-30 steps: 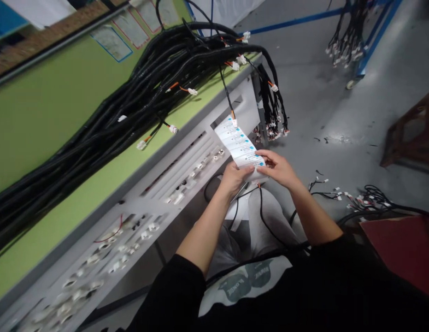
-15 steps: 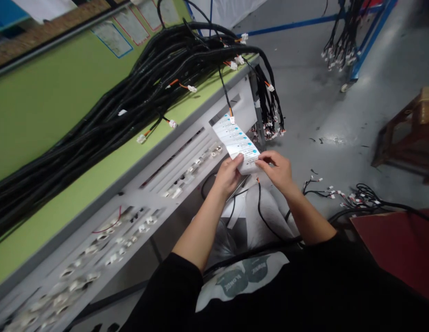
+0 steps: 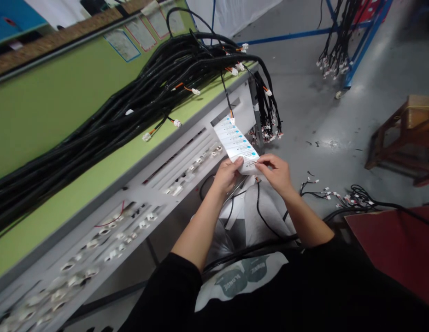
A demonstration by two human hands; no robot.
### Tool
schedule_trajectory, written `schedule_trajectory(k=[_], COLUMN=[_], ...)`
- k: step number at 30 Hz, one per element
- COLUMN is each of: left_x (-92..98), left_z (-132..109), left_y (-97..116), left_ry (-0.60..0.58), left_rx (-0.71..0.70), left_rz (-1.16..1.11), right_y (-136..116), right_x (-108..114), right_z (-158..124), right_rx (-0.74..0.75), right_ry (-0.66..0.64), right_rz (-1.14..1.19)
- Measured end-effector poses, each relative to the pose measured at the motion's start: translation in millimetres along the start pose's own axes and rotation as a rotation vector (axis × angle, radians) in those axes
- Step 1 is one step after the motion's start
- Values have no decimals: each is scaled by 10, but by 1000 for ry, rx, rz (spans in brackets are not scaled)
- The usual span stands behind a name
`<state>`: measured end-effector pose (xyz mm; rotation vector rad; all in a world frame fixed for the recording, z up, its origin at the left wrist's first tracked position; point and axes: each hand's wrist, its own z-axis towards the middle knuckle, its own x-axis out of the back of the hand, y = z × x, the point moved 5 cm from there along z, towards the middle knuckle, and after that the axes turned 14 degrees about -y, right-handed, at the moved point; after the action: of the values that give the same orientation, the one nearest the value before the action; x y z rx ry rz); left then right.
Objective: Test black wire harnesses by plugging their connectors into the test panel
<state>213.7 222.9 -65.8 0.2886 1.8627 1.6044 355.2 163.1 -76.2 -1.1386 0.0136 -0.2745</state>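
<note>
A white label sheet [image 3: 237, 140] with rows of small print and blue dots slants up and away above my lap. My left hand [image 3: 228, 174] pinches its lower left edge, thumb on top. At the lower right edge, the thumb and forefinger of my right hand [image 3: 274, 171] are closed on the sheet. A white connector [image 3: 232, 121] on a hanging black cable overlaps the sheet's far end. Just below the sheet, an orange-tipped black cable [image 3: 258, 196] runs down over my lap.
Thick black cable bundles [image 3: 131, 99] with white connectors lie on the green bench [image 3: 107, 161]. Below its edge is a grey panel [image 3: 155, 184] with white fittings. More cables [image 3: 355, 198] lie on the floor at right, near a wooden stool [image 3: 404, 133] and a red board [image 3: 390, 244].
The camera view has shifted slightly, so the bench cables appear lower and the stool further left. Both hands keep hold of the sheet, with hardly any movement.
</note>
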Motion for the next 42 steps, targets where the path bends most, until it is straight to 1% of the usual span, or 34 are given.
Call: schedule_trajectory(k=[3, 5, 8, 10, 12, 14, 16, 17, 18, 19, 20, 21, 22, 23, 24, 26, 27, 29, 31, 32, 34, 36, 39, 41, 42], left_x=[-14, -23, 4, 81, 218, 392, 494, 474, 398, 276, 121, -44, -196, -322, -416, -520, -540, -531, -481, -445, -369, -292, -184, -123, -101], left_z=[-23, -24, 42, 117, 150, 56, -206, -385, -577, -776, -977, -1183, -1382, -1555, -1693, -1850, -1884, -1909, -1932, -1957, -2034, -2117, -2188, -2196, -2195], left_y=[8, 0, -75, -158, -238, -288, -288, -286, -308, -365, -469, -608, -749, -873, -982, -1125, -1161, -1152, -1062, -1009, -933, -911, -925, -929, -927], left_ry=[0, 11, 35, 44, 66, 166, 305, 338, 313, 231, 90, -77, -214, -303, -351, -370, -372, -381, -378, -372, -374, -384, -380, -373, -377], left_rx=[2, 13, 87, 155, 199, 212, 207, 210, 232, 273, 342, 432, 509, 557, 591, 612, 613, 600, 573, 568, 579, 596, 577, 560, 559], left_rz=[18, -1, -70, -95, -61, 92, 386, 558, 720, 858, 958, 1030, 1091, 1144, 1191, 1256, 1271, 1271, 1248, 1232, 1189, 1136, 1046, 993, 975], right_y=[-61, -130, -249, -264, -188, -20, 204, 320, 426, 517, 588, 636, 662, 667, 653, 575, 515, 358, 163, 61, -133, -292, -450, -509, -526], right_x=[5, 20, 35, 57, 115, 208, 316, 376, 438, 501, 562, 618, 664, 699, 722, 738, 733, 697, 623, 568, 424, 236, -97, -304, -393], right_z=[-19, -49, -137, -213, -303, -426, -610, -728, -862, -1007, -1156, -1301, -1435, -1554, -1654, -1795, -1837, -1867, -1840, -1810, -1735, -1653, -1546, -1480, -1445], right_rx=[47, 107, 211, 220, 171, 77, -45, -114, -181, -244, -299, -344, -379, -405, -424, -443, -445, -433, -398, -376, -330, -292, -240, -202, -184], right_ry=[9, 39, 45, 23, 14, 19, 9, 0, -7, -11, -9, -4, 0, 3, 6, 13, 12, -19, -112, -183, -357, -565, -892, -1047, -1096], right_rz=[-57, -120, -202, -184, -97, 29, 150, 200, 242, 277, 304, 323, 336, 345, 355, 378, 386, 379, 342, 319, 273, 211, 108, 36, -5])
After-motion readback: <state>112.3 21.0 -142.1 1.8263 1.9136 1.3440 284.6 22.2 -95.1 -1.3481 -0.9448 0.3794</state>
